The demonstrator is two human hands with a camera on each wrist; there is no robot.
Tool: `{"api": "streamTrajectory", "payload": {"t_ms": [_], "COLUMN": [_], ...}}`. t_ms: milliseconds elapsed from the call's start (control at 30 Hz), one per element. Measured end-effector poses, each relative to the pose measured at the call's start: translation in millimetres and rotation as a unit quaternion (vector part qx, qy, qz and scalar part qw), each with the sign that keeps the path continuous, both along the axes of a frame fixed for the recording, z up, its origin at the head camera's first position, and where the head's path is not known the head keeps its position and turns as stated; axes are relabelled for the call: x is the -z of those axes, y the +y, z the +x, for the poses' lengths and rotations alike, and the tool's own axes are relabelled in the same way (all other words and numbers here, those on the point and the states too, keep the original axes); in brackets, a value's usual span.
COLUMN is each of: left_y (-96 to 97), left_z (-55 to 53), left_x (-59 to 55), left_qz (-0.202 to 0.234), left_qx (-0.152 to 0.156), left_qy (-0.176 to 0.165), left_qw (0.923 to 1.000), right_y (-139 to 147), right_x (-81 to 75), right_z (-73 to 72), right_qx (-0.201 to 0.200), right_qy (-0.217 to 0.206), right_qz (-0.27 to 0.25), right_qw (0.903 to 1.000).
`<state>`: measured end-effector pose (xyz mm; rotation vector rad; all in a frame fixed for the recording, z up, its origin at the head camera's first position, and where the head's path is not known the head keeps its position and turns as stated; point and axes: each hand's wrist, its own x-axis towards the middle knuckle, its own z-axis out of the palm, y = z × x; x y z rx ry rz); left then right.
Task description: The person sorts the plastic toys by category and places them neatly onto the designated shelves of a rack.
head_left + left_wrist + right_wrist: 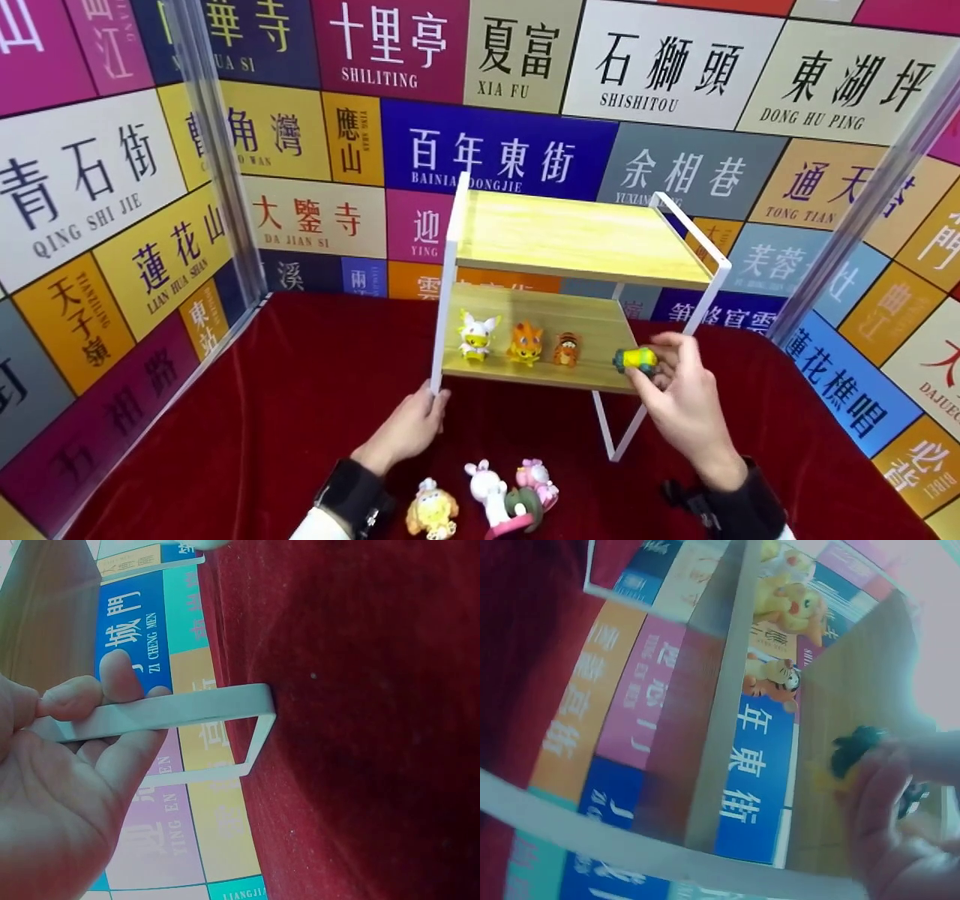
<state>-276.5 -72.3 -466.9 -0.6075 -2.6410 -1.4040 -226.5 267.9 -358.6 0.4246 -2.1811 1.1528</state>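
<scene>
A two-tier shelf with wooden boards and a white frame stands on red cloth. My left hand grips the frame's left front upright below the lower board; the left wrist view shows fingers and thumb around the white bar. At the right end of that board, my right hand pinches a small yellow and dark green figurine, tilted on its side. Left of it, a white-and-yellow figurine, an orange-and-yellow figurine and a tiger figurine stand in a row.
On the red cloth in front are a tan plush-like figurine, a white rabbit figurine and a pink figurine. The upper board overhangs the row. Walls of colourful signs enclose the back and sides.
</scene>
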Motion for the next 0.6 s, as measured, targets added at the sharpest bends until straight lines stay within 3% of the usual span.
{"api": "streamTrajectory", "payload": {"t_ms": [133, 333, 467, 600], "left_y": [-0.3, -0.7, -0.7, -0.6], "left_z": [-0.9, -0.8, 0.2, 0.3], "left_x": [-0.5, -0.4, -0.6, -1.1], "left_qz": [-0.004, -0.008, -0.009, -0.01], "left_qx": [0.0, -0.004, -0.003, -0.001], "left_qy": [0.004, 0.004, 0.004, 0.005], "left_qw": [1.0, 1.0, 0.9999, 0.9999], "right_y": [-5.0, -10.7, -12.4, -14.6], "right_x": [-0.9, 2.2, 6.8, 10.6], "right_z": [-3.6, -13.2, -18.4, -22.0], "right_qx": [0.065, 0.085, 0.102, 0.119], "right_qy": [0.036, 0.093, 0.132, 0.14], "right_qz": [0.061, 0.107, 0.148, 0.176], "right_qw": [0.9954, 0.9863, 0.9748, 0.967]}}
